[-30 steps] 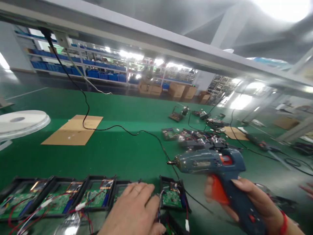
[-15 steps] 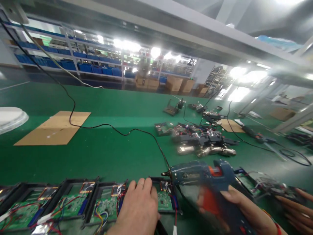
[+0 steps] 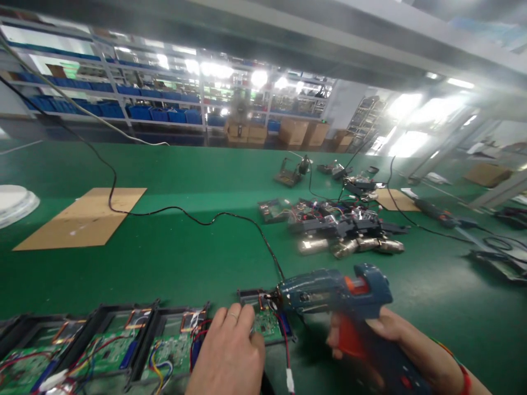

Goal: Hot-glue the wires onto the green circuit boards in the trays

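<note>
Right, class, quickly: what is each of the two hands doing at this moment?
Left hand: open, resting palm-down on the circuit board tray.
Right hand: closed around the blue glue gun.

We note a long green bench running across the view, under a grey overhead rail. Behind it stand shelves with blue bins and stacked cartons. Ceiling lamps glare brightly; the right side is washed out by a window. A cardboard sheet lies on the bench.
</note>
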`<state>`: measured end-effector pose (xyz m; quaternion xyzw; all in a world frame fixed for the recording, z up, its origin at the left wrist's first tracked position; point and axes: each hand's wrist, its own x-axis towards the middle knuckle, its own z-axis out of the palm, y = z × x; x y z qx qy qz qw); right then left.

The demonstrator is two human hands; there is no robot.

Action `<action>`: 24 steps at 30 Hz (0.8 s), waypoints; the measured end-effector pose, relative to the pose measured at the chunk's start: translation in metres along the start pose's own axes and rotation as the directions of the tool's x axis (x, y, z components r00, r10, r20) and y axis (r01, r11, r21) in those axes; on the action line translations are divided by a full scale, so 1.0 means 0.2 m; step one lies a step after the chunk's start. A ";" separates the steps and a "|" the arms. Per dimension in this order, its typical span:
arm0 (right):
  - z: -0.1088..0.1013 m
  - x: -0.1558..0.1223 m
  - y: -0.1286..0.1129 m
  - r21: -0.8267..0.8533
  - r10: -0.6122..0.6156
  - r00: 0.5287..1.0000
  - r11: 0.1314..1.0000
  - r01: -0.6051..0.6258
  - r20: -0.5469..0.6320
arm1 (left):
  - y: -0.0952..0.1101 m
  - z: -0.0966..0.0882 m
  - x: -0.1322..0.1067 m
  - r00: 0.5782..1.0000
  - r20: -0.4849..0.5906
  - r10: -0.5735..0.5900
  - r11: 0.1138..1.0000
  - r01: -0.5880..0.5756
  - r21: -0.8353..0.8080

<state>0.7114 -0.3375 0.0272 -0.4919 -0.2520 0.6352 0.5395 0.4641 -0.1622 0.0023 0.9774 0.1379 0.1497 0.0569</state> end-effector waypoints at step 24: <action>0.01 0.04 -0.13 -0.188 0.137 0.991 0.973 -0.134 -0.002 | -0.01 0.00 -0.01 0.970 -0.007 0.244 0.960 -0.241 0.140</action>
